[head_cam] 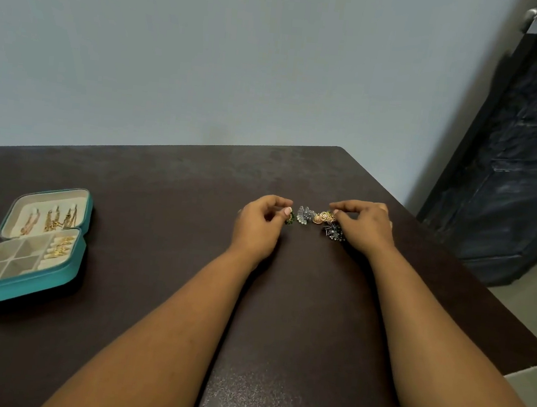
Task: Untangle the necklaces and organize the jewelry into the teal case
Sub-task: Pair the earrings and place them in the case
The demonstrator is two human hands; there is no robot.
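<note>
The tabletop point(146, 339) is dark brown and stands against a blue-grey wall point(210, 48), with a dark door point(523, 163) past its right edge. The case point(29, 246) lies open near the left edge, ready to fill, with gold pieces already inside. Near the far right corner, the left hand point(260, 222) pinches a green piece point(289, 218) and the right hand point(362, 225) pinches a gold one point(322, 216), probably pulling the small pile apart.

Teal case point(64, 276) and loose jewelry on the table.
Case lies open at left: gold necklaces point(51, 218) in the lid, gold rings point(61, 247) beside four divided compartments. A green piece point(289, 218), silver earring point(304, 214), gold earring point(321, 217) and dark cluster point(335, 233) lie together, well apart.
</note>
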